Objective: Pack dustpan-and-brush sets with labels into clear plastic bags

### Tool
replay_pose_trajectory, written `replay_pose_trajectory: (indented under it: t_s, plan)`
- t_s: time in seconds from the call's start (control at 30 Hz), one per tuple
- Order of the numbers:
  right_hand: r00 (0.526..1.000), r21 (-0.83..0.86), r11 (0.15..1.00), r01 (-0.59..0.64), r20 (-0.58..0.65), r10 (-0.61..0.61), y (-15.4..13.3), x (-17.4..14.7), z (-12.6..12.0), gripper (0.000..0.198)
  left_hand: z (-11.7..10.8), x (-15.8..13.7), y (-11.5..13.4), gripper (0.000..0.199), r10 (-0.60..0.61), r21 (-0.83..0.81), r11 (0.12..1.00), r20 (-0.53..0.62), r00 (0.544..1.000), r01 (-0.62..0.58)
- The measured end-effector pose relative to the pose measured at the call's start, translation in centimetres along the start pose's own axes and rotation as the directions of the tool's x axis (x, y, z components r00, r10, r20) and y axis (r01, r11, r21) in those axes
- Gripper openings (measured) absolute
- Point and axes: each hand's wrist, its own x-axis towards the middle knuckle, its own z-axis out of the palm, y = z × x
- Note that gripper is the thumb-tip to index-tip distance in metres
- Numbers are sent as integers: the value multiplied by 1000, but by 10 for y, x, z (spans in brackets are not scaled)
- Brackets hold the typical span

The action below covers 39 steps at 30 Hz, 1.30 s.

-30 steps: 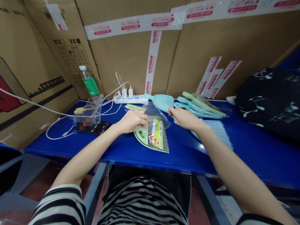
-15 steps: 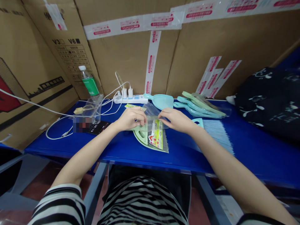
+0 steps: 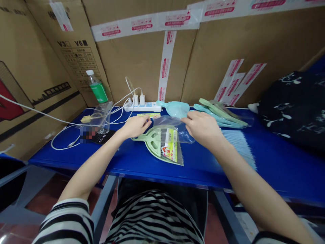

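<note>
My right hand is closed on a clear plastic bag, which stretches leftward from its fingertips. Under the bag lies a light green dustpan with a hand brush nested in it, its bristles grey. A yellow and white label lies over the brush. My left hand hovers by the dustpan's handle with curled fingers, near the bag's left side. Whether anything is pinched there is hidden. Beyond the bag, a yellow-green strip lies on the table.
On the blue table are a pale blue dustpan, stacked green and blue dustpans and blue bristles. A power strip, white cables, a bottle and a phone are at left. A black patterned bag sits right.
My hands have moved apart, the right one going rightward with the plastic bag. More of the green dustpan, including its handle, now shows.
</note>
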Motion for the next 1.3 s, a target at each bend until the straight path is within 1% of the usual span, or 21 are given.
replay_pose_trajectory:
  t_s: [0.07,0.1,0.17,0.27,0.4,0.47,0.53,0.6,0.67,0.73,0.8,0.87,0.9,0.97,1.07,1.17,1.23,1.3]
  plan:
    - [998,-20,998,-58,38,59,0,-2,-1,31,-1,0,1,31,10,26,1000,159,987,-15]
    - [995,-26,996,-80,66,81,0,-3,-1,31,0,1,1,32,25,12,1000,220,975,-28]
    - [987,-18,995,-103,124,104,3,-5,2,31,4,2,0,31,58,-66,997,287,956,-41]
    - [984,58,995,-85,163,75,8,-4,10,27,12,6,-2,25,90,-212,977,298,950,-26]
    - [988,152,988,29,143,-51,9,1,18,33,19,10,-10,17,126,-369,930,332,935,5]
    - [981,165,983,84,158,-110,7,4,16,33,20,12,-16,15,148,-426,905,336,930,10]
    - [974,156,983,101,188,-130,5,5,11,36,19,13,-23,15,183,-471,882,337,923,-3]
    - [973,103,993,56,217,-77,3,4,3,40,19,15,-29,17,220,-509,860,348,911,-14]
    - [972,7,999,-45,230,42,3,2,-5,41,19,16,-35,21,234,-540,842,367,900,1]
    - [961,-78,987,-144,227,158,3,-1,-11,38,19,16,-41,27,233,-567,823,387,892,31]
    - [952,-118,973,-196,216,218,1,-3,-14,35,18,16,-46,33,238,-598,799,412,880,63]
    - [949,-121,969,-216,209,237,-2,-5,-13,35,16,15,-52,38,261,-622,779,432,864,76]
    - [948,-115,970,-214,217,235,-5,-6,-12,35,15,15,-56,39,274,-629,774,437,857,74]
    - [947,-71,982,-173,263,186,-8,-6,-7,36,10,14,-62,40,294,-635,771,436,850,59]
    - [944,64,996,-63,327,38,-9,-6,4,37,5,12,-71,41,301,-636,769,447,842,63]
    - [953,195,981,-12,299,-48,-4,-3,12,43,2,11,-78,43,293,-628,772,493,819,102]
    - [958,244,970,2,278,-72,-1,-1,13,41,2,11,-81,44,291,-625,773,508,811,114]
    - [953,225,974,-36,300,-34,0,0,7,33,2,11,-83,45,288,-625,772,511,810,119]
